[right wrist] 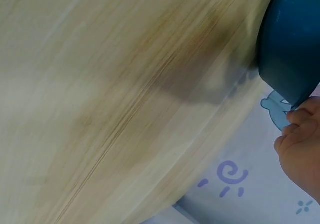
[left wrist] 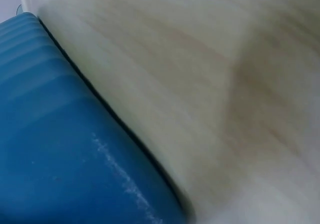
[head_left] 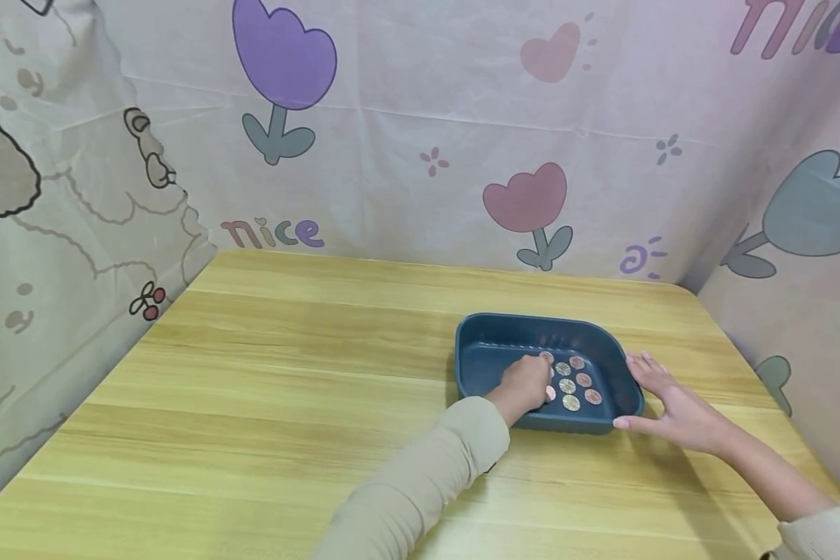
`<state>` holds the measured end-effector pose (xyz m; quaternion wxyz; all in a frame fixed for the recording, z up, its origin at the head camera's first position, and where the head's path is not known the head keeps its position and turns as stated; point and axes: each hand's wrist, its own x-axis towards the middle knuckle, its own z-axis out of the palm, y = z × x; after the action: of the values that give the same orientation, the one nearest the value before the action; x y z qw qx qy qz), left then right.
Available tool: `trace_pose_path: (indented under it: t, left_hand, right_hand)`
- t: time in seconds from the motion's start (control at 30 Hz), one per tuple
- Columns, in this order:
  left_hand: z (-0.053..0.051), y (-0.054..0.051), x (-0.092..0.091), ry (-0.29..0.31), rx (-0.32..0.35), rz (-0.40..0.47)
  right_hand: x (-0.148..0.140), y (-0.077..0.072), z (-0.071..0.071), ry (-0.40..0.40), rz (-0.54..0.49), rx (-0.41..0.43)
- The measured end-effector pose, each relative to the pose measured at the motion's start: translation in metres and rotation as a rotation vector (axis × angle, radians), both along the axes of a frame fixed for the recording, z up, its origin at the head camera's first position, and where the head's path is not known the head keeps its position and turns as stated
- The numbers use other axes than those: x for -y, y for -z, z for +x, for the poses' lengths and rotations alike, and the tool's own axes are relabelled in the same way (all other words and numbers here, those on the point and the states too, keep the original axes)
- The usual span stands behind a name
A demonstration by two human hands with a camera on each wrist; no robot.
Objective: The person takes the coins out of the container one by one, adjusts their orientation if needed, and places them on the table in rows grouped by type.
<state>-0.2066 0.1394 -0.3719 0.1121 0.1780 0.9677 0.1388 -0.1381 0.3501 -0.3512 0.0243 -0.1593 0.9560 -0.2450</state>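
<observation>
So the coin layout looks pretty far along, judging by how neat it is. The coins (head_left: pixel 567 386) sit inside the dark blue tray (head_left: pixel 567 425), toward its 3 o'clock end, and they seem to make three columns of about three: golden ones down the middle, copper-looking ones on the 3 o'clock side, and a partly hidden column on the 9 o'clock side. That last column is probably where the work is happening. Whether any coin is left to place or straighten, the pictures don't settle, and an exact count isn't safe either.

The tray rests on the wood-grain counter (head_left: pixel 252 404), around 4 o'clock from the middle of the head view. The left hand (head_left: pixel 527 379) reaches in over the 6 o'clock wall, fingers pointing down by the hidden column. Can't tell if it's pinching a coin, and the left wrist view only gives tray wall and counter. The right hand (head_left: pixel 682 412) has its fingers and thumb spread against the tray's 3 o'clock end, seemingly steadying it.

Biggest obstacle is the left hand itself, blocking the 9 o'clock column; the walls also force a reach from above. At 12 o'clock, behind the counter, hangs a tulip-print cloth (head_left: pixel 406 70).
</observation>
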Motion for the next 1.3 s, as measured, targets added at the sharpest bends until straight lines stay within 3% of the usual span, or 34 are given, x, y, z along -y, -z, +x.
trace_pose_path:
  t: [0.2,0.37,0.47,0.7,0.93,1.1,1.3]
  left_hand:
    - [-0.001,-0.002,0.001,-0.063,0.029,0.041]
    - [0.0,-0.007,0.005,-0.151,0.073,0.164]
    - [0.0,-0.011,0.012,-0.134,0.096,0.243]
    - [0.003,-0.019,0.036,0.003,0.073,0.479]
    - [0.006,-0.029,0.06,-0.017,0.051,0.653]
    - [0.001,-0.036,0.083,-0.013,0.002,0.77]
    - [-0.008,-0.041,0.112,-0.064,-0.037,0.804]
  right_hand:
    - [0.0,0.0,0.0,-0.001,0.0,-0.002]
    - [0.0,-0.002,0.001,0.0,-0.009,0.011]
    - [0.0,-0.002,0.001,0.001,-0.008,0.015]
    - [0.0,-0.003,0.0,0.004,0.003,0.022]
    - [0.0,-0.004,0.0,-0.003,0.009,0.025]
    - [0.0,-0.004,0.0,-0.001,0.018,0.027]
    - [0.0,-0.004,-0.001,-0.002,0.018,0.03]
